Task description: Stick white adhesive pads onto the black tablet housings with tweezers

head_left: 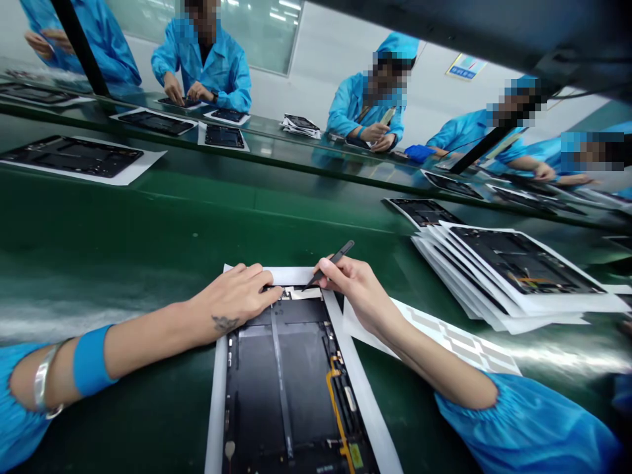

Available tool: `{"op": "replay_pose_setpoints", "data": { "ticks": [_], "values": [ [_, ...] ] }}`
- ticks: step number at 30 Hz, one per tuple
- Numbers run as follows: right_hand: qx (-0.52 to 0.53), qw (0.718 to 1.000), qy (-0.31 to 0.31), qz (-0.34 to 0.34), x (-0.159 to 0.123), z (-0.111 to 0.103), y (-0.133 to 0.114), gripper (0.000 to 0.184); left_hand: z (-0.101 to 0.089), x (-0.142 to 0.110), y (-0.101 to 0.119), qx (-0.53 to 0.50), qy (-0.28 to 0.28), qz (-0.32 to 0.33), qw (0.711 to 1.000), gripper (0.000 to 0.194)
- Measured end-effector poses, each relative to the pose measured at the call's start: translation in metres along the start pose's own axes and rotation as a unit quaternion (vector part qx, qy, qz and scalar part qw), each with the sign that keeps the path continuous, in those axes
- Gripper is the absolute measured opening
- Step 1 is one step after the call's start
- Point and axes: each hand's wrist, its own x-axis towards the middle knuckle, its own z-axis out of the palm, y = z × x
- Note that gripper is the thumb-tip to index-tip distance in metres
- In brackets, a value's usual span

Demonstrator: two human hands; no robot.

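Both arms wear bright blue sleeves, the left one (20, 408) and the right one (528, 421), shiny and loose, with gathered elastic cuffs. A wide, plain blue band (93, 361) circles the left forearm. Nearer the sleeve sits a broad silver bangle (45, 376). A small dark tattoo (226, 323), roughly wing-shaped, marks the skin near the left hand (247, 289).

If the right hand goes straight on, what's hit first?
Tweezers in the right hand would probably meet the white strip on the black device panel first; whether they touch is unclear.
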Motion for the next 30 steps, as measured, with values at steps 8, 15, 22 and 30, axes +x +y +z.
{"op": "replay_pose_setpoints", "data": {
  "ticks": [8, 15, 22, 30],
  "values": [
    [-0.008, 1.000, 0.004, -0.002, 0.0005, 0.0006, 0.0005, 0.050, 0.0053, -0.0006, 0.0007, -0.017, 0.007, -0.009, 1.000, 0.029],
    [0.042, 0.999, 0.022, 0.002, -0.0020, 0.0013, -0.0007, 0.047, -0.0020, 0.0001, 0.0006, -0.033, -0.014, -0.006, 0.999, 0.038],
    [0.055, 0.998, 0.026, 0.001, -0.0047, 0.0033, 0.0002, 0.045, -0.0001, 0.0002, 0.0006, -0.033, -0.015, -0.009, 0.999, 0.034],
    [0.036, 0.999, 0.012, 0.009, -0.0022, 0.0006, 0.0018, 0.048, -0.0028, 0.0009, 0.0006, -0.029, -0.018, -0.003, 0.999, 0.034]
  ]
}}
